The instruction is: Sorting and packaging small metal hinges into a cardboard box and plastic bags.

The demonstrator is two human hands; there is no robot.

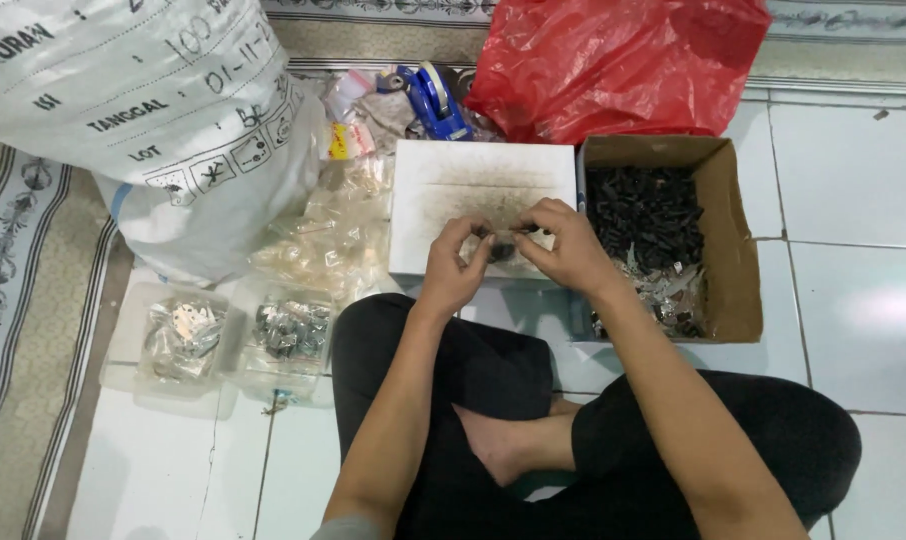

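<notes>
My left hand (453, 265) and my right hand (563, 245) meet over a smudged white board (478, 180), and their fingertips pinch a small dark part with a clear plastic bag (501, 245) between them. Just to the right of my right hand, a cardboard box (738, 240) holds several small black pieces at the back and shiny metal pieces at the front. I sit cross-legged on the floor in black trousers, one bare foot showing below my arms.
A big white sack (163, 110) stands at the left, a red plastic bag (613, 65) at the back, a blue tape dispenser (435, 100) between them. A heap of small clear bags (328, 230) and two clear tubs of metal parts (183, 340) lie left of my knee.
</notes>
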